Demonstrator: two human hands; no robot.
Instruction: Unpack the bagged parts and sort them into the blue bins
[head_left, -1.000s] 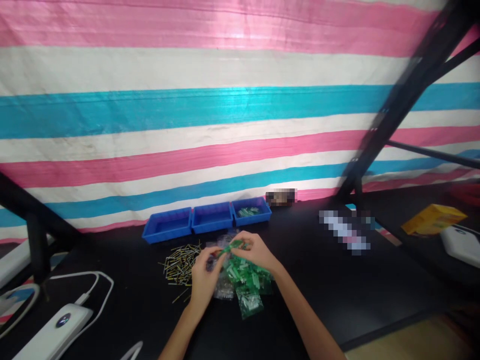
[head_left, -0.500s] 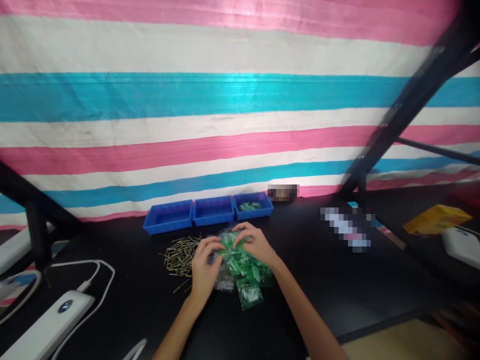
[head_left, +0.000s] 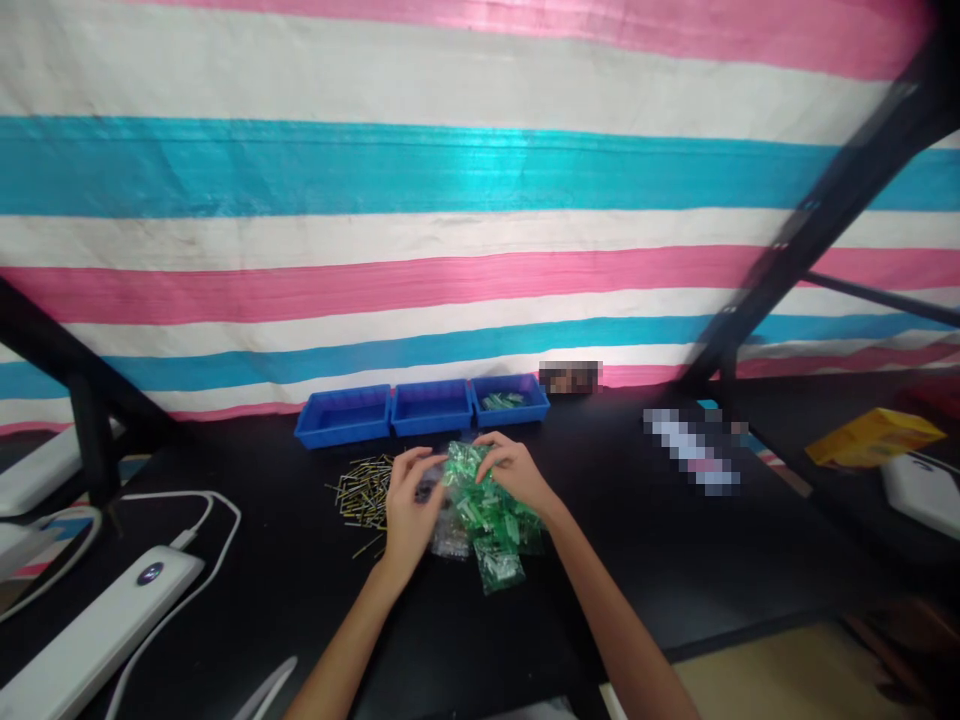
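Left hand (head_left: 409, 510) and right hand (head_left: 519, 477) stand apart at green packets (head_left: 489, 510); grip cannot be determined; thin rods (head_left: 364, 492) lie beside the former

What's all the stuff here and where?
Sheet: one, pink-white-blue, behind.
Frame bars: several, black, both sides.
Table: one, black, below.
Trays: three, blue, back.
Small pieces: several, greenish, right tray.
Packets: many, green, middle pile.
Clear packets: uncountable, colourless, left of those.
Thin sticks: many, yellow and silvery, further left.
Devices: three or more, white, both sides.
Cables: two or more, white, left.
Pack: one, yellow, right.
Blurry thing: one, red, far right.
Pixelated patches: two, mixed colours, back and right.
Left hand: one, bare, packets' left side.
Right hand: one, bare, over packets.
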